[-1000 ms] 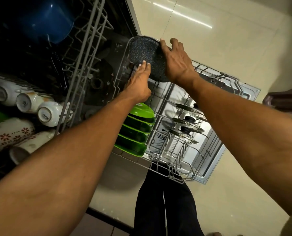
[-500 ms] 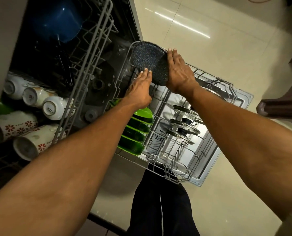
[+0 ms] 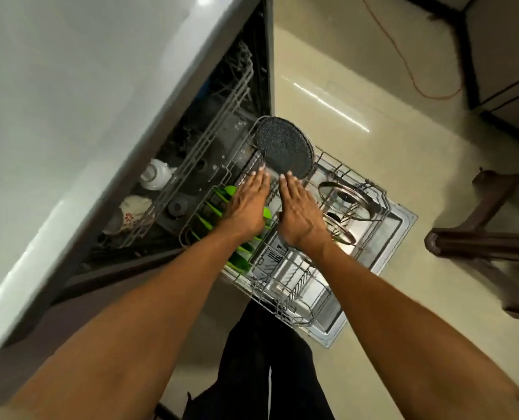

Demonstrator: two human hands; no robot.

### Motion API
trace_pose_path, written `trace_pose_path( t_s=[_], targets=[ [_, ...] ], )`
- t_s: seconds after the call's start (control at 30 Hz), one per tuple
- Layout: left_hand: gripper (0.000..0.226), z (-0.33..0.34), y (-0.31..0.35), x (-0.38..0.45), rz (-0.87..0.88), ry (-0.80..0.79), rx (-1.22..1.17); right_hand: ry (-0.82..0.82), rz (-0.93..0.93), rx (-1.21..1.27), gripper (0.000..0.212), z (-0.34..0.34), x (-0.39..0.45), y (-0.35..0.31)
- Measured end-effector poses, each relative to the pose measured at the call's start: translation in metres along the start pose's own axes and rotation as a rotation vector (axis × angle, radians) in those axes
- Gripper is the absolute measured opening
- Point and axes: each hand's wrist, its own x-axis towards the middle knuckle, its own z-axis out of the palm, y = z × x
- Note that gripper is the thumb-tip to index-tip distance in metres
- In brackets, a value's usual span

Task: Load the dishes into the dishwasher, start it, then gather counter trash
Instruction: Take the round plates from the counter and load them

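Head view: looks down past both forearms into an open dishwasher with its lower rack (image 3: 285, 301) pulled out over the open door (image 3: 382, 253).
Hidden or unclear: the deep interior of the dishwasher is dark, and the items at the back of the upper rack (image 3: 219, 122) cannot be made out; the frame is slightly motion-blurred at the edges.
Cut off: the green plates (image 3: 240, 259) are partly covered by the left hand and wrist; only their rims and edges show.
Pan: a round dark speckled pan (image 3: 284, 147) stands on edge at the far corner of the lower rack, flat face toward the camera; its handle cannot be seen.
Left hand: the left hand (image 3: 247, 207) is flat, fingers straight and together, over the rack just short of the pan's lower edge; whether the fingertips touch anything cannot be told.
Right hand: the right hand (image 3: 299, 213) is also flat with fingers together, its fingertips at the pan's lower rim, touching or nearly so.
Lids: glass lids (image 3: 347, 198) with dark knobs stand in the rack's right side.
Upper rack: white cups (image 3: 156, 177), one with a red flower pattern (image 3: 131, 215), lie along its near edge.
Tabletop: a pale tabletop (image 3: 70, 101) overhangs the dishwasher at left.
Floor: cream tiles (image 3: 373, 86), an orange cable (image 3: 403, 56), dark wooden furniture legs (image 3: 479, 244) at right.
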Motion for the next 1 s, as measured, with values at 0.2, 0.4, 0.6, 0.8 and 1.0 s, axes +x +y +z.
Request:
trace_pose_path(
  t_s=[0.2,0.4,0.6,0.8,1.0],
  targets=[
    [0.1,-0.016,-0.011,-0.108,-0.04,0.098,-0.039,0.016,-0.099,0.006,0.094,-0.02,-0.076,-0.067],
    [0.088,-0.005,-0.035,-0.212,-0.081,0.212,-0.094,-0.03,-0.192,-0.01,0.098,-0.018,-0.139,-0.134],
    [0.079,0.008,-0.058,-0.309,-0.162,0.353,-0.212,-0.001,-0.321,-0.117,0.095,-0.003,-0.192,-0.207],
    [0.085,0.034,-0.083,-0.419,-0.313,0.523,-0.338,0.045,-0.498,-0.215,0.093,0.017,-0.258,-0.289],
    [0.089,0.063,-0.103,-0.53,-0.516,0.663,-0.395,0.085,-0.696,-0.281,0.088,0.04,-0.324,-0.366]
  ],
)
